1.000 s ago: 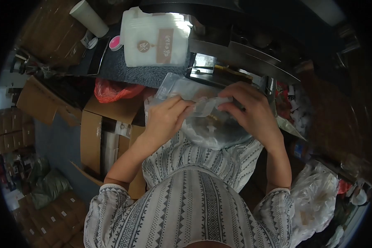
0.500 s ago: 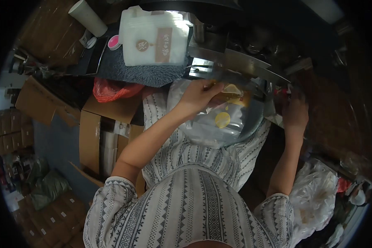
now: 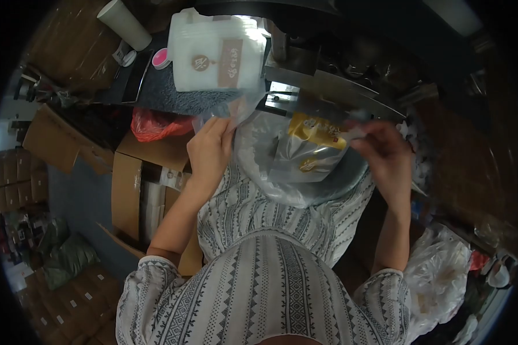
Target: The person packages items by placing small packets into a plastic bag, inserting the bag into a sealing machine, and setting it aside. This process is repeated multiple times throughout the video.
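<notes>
In my lap a basin (image 3: 360, 177) lined with clear plastic holds a clear pouch with yellow print (image 3: 308, 141). My left hand (image 3: 209, 150) has its fingers closed on the edge of a clear plastic bag (image 3: 249, 103), left of the basin and just below a stack of white bags with a brown label (image 3: 210, 52). Over the right side of the basin is my right hand (image 3: 385, 158), smeared by motion, its fingertips pinched together beside the pouch. A small whitish piece (image 3: 355, 134) shows at those fingertips, too blurred to name.
A grey fluffy mat (image 3: 193, 100) lies under the white bags, with a pink-lidded jar (image 3: 160, 58) and a white cup (image 3: 124, 25) nearby. A metal machine edge (image 3: 339, 86) stands ahead. Open cardboard boxes (image 3: 126, 198) and a red plastic bag (image 3: 155, 125) are at left.
My left hand has let go of the yellow-printed pouch, moved left and closed on a clear bag. My right hand has come left from the far right side to the pouch.
</notes>
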